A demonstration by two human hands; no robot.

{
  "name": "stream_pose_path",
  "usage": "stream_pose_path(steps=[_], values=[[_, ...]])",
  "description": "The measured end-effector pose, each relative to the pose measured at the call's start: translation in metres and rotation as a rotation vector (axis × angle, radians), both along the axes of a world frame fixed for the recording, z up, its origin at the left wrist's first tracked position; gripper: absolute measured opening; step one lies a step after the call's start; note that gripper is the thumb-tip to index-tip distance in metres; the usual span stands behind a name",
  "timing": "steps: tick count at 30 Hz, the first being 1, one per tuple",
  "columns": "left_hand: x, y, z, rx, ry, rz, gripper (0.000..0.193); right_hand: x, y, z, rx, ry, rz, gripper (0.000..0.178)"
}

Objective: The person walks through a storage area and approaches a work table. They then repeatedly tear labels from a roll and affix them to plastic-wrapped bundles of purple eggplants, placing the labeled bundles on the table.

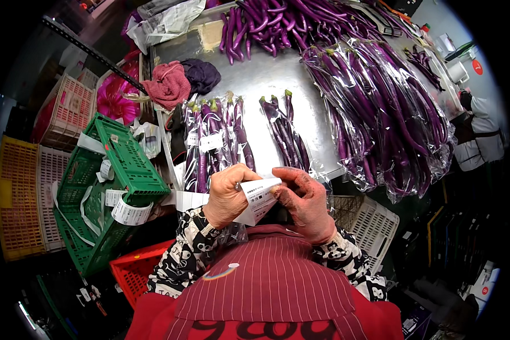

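A: Where's the open room?

B: On the metal table, bare metal shows between the loose eggplants at its far side and the bagged bunches toward its near edge. A large bagged pile crowds its right side and reaches past that edge.

A: And the surface, the room?

B: Grey and shiny. A pink cloth and a dark cloth lie at the table's left edge; a green crate stands left of it, a pale crate below its near right corner.

A: The white label?

B: Just in front of the table's near edge, between both hands. The left hand pinches its left part; the right hand has thumb and fingertips clamped at its right corner.

A: Which way does it point?

B: The visible part slants up rightward, toward the table. It's curled, so I can't tell its full long axis.
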State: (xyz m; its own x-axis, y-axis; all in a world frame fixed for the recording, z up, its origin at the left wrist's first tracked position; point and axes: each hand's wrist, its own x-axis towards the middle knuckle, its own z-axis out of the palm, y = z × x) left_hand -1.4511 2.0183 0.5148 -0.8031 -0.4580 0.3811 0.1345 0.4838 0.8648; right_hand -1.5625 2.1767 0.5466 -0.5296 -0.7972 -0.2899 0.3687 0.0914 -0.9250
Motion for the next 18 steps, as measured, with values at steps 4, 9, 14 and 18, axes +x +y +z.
stream_pose_path(steps=[4,9,14,18], values=[[-0.003,0.003,0.004,0.004,0.044,-0.003,0.016,-0.003,0.0,0.006,0.015,-0.067,0.044,0.039],[-0.007,0.003,0.0,0.033,0.055,-0.055,0.016,-0.003,0.0,-0.002,-0.012,-0.009,0.034,0.031],[-0.006,0.008,-0.03,0.407,-0.107,-0.08,0.018,-0.003,0.001,-0.022,0.049,0.134,-0.021,0.021],[-0.009,0.001,-0.065,0.319,-0.257,-0.113,0.018,-0.019,-0.005,-0.06,-0.07,0.319,-0.129,0.015]])
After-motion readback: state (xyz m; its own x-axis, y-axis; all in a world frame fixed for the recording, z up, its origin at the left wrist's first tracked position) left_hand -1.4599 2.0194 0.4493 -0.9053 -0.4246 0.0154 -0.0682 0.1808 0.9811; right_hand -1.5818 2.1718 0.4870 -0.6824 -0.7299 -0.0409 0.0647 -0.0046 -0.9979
